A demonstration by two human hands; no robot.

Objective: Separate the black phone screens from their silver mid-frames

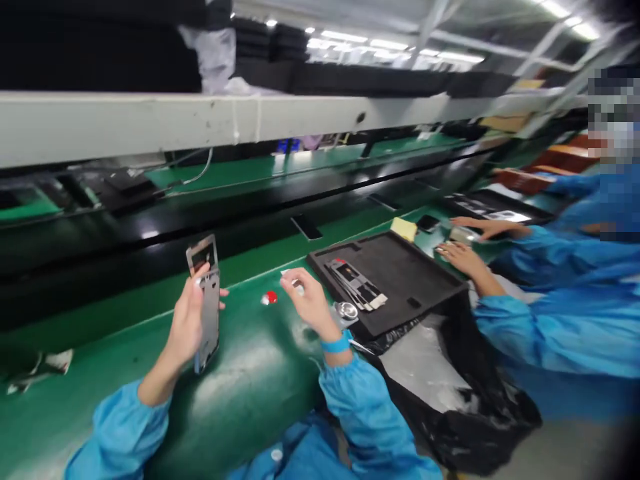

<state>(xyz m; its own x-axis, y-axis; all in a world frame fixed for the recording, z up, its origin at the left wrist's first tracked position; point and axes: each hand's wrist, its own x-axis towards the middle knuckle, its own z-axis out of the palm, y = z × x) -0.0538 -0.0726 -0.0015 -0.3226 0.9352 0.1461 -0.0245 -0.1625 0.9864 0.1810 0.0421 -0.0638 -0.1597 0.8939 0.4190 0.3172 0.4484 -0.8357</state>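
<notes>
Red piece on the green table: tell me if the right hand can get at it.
Probably yes: the right hand is near the red piece, and nothing visible lies between them.

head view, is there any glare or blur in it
Head view: pale glare spreads on the green tabletop between the forearms; head view: the ceiling lights look washed out; head view: the left hand reads fairly clearly, but the co-worker's sleeve is smeared; head view: pixel blocks cover the upper right.

A head-worn camera looks forward and down across the green workbench point(260, 373), close behind the left hand point(187, 321) and right hand point(313, 305). It takes in far ceiling lights point(344, 36).
</notes>
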